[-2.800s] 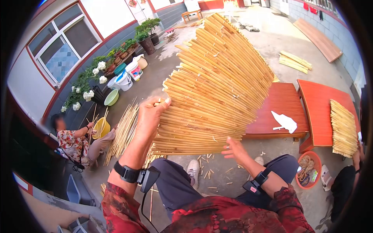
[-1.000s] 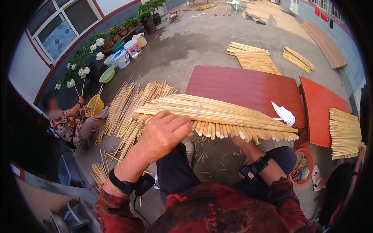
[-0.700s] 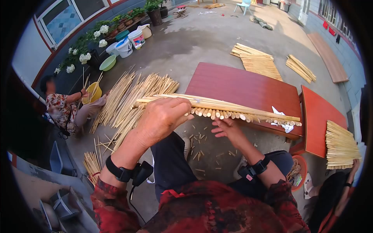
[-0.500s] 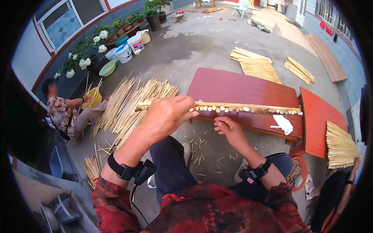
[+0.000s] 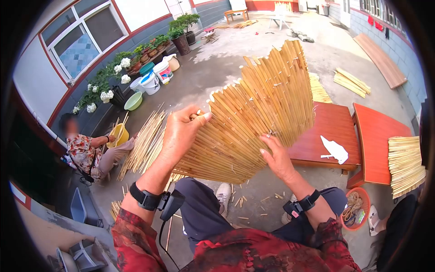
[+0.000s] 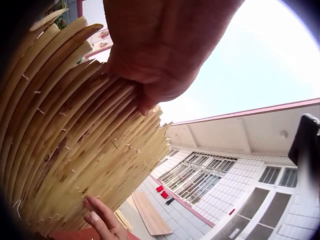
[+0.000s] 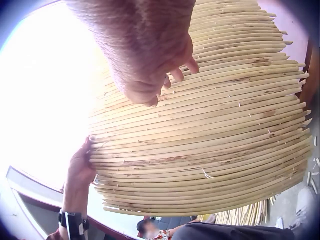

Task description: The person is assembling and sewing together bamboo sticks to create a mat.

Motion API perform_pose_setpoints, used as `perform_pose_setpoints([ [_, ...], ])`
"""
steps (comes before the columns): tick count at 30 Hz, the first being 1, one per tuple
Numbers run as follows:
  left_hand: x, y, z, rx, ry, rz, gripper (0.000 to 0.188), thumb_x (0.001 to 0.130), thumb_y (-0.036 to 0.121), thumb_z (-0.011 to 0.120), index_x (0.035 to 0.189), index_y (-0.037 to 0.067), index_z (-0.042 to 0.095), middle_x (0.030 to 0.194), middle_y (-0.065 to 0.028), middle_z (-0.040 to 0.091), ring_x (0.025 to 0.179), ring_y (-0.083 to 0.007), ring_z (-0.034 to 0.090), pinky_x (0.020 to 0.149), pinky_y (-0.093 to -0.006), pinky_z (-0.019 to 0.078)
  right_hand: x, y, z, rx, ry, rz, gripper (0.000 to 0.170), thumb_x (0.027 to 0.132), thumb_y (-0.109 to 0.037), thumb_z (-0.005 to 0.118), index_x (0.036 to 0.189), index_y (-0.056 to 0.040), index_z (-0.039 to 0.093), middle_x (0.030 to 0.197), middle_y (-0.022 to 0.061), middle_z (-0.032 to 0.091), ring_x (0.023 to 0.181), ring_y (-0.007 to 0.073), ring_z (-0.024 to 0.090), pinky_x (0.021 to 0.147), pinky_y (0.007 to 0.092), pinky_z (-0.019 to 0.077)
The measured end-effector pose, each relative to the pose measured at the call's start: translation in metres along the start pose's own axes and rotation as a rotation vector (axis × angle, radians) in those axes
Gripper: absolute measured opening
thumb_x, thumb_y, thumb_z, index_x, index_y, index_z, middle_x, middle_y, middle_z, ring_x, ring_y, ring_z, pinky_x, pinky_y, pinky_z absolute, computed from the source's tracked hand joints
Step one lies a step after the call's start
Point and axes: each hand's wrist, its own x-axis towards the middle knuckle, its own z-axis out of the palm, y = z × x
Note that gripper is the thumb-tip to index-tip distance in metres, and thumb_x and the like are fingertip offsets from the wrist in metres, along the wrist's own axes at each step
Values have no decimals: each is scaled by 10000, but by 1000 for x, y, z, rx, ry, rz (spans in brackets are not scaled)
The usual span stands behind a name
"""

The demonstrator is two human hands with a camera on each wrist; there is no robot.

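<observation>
A fan-shaped mat of joined pale stalks (image 5: 258,104) is raised in front of me, its broad face toward me. My left hand (image 5: 183,133) pinches its left edge between thumb and fingers. The fingers of my right hand (image 5: 277,156) touch the lower right part of the face, not curled round it. In the left wrist view the mat (image 6: 85,150) fills the left side below the left hand (image 6: 155,50). In the right wrist view the right hand (image 7: 150,60) lies over the mat (image 7: 210,130), and the left hand (image 7: 79,170) holds its far edge.
A dark red table (image 5: 326,122) bearing a white cloth (image 5: 334,150) stands behind the mat, beside an orange-red table (image 5: 376,136) with another mat (image 5: 404,165). Loose stalks (image 5: 142,145) lie at left near a seated person (image 5: 86,149). An orange basket (image 5: 355,208) stands at right.
The mat has swung from edge-on to upright, its face toward me. The right hand has come up from below to touch the face. My left hand keeps its grip and the head view has tilted up.
</observation>
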Motion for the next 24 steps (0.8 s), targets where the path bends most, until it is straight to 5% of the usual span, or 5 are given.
perform_pose_setpoints([
  [11,-23,-64,18,-384,-5,-220,144,830,152,619,761,26,616,676,40,539,625,-36,453,571,-202,371,-13,18,18,-75,-53,-27,382,802,-105,571,1163,-27,474,1174,191,483,1094,353,459,922,393,378],
  [24,-34,-76,24,-602,31,-418,142,838,153,611,786,21,620,713,-4,583,639,-60,509,585,-209,415,-29,8,45,-106,-188,-18,377,799,-98,577,1156,-20,483,1181,181,480,1096,336,455,924,383,377],
])
